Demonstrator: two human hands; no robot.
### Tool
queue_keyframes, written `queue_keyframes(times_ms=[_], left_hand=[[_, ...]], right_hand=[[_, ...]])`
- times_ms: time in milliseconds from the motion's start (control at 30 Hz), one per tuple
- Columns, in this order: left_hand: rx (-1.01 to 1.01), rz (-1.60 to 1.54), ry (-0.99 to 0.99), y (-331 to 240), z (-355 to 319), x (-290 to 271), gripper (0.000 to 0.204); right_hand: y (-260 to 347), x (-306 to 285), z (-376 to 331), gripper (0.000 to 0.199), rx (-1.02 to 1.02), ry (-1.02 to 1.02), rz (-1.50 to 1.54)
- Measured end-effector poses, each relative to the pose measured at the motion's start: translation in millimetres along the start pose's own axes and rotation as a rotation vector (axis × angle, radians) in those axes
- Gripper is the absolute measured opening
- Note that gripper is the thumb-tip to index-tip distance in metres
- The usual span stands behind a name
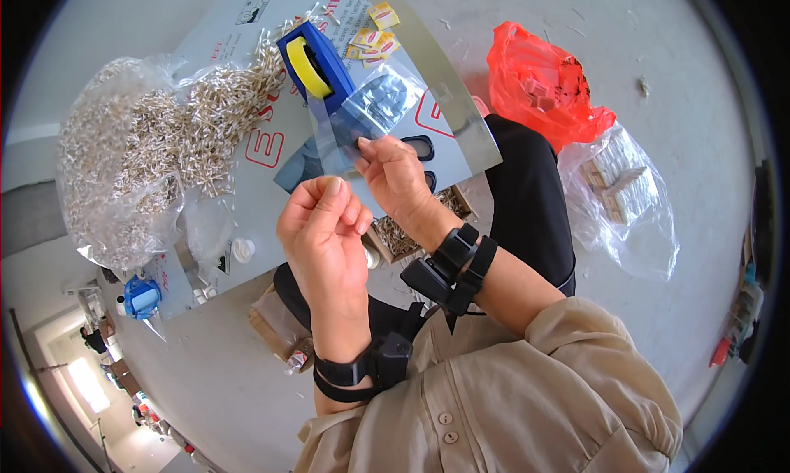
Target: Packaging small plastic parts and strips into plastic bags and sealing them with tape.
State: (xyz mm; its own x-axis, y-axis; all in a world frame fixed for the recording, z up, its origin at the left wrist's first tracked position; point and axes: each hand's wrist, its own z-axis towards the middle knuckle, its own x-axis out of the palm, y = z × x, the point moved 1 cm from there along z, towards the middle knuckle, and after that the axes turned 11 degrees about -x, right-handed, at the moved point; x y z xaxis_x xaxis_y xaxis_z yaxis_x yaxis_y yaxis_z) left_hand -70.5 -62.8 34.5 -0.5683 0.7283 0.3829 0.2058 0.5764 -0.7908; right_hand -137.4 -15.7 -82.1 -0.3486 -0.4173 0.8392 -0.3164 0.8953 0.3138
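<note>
My left hand [325, 230] is raised over the near part of the table, its thumb and fingertips pressed together. Whatever is between those fingertips is too small or too clear to make out. Close by on the right, my right hand [397, 177] pinches a clear plastic bag [333, 139] between thumb and fingers. Beyond the hands stands a blue tape dispenser [333, 51] with a yellow roll [309, 67]. More clear plastic bags [383, 94] lie beside it, partly overlapped by the held one. A heap of cotton swabs [218, 115] spreads to the left.
A large clear sack of swabs [115, 160] occupies the table's left side. Small yellow packets [372, 43] lie at the far edge. An open box of swabs [403, 236] sits under my wrists. On the right floor are a red bag [535, 86] and a clear bag with packs [617, 193].
</note>
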Motion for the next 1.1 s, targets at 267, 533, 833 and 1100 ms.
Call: queue_keyframes(times_ms=[267, 533, 833, 1100], left_hand=[[-0.009, 0.039, 0.054, 14.4, -20.8, 1.5, 0.009], [-0.03, 0.057, -0.018, 27.9, -24.4, -6.5, 0.01], [-0.036, 0.045, -0.105, 36.3, -27.1, -14.9, 0.008], [-0.026, 0.013, -0.091, 38.6, -27.9, -14.8, 0.008]], right_hand=[[4.7, 3.5, -12.9, 0.015, -0.006, 0.011, -0.099], [26.2, -11.0, -43.8, 0.014, 0.126, 0.03, -0.24], [36.3, -25.3, -65.5, 0.016, 0.177, 0.182, -0.285], [37.3, -16.8, -76.0, 0.02, 0.149, 0.073, -0.279]])
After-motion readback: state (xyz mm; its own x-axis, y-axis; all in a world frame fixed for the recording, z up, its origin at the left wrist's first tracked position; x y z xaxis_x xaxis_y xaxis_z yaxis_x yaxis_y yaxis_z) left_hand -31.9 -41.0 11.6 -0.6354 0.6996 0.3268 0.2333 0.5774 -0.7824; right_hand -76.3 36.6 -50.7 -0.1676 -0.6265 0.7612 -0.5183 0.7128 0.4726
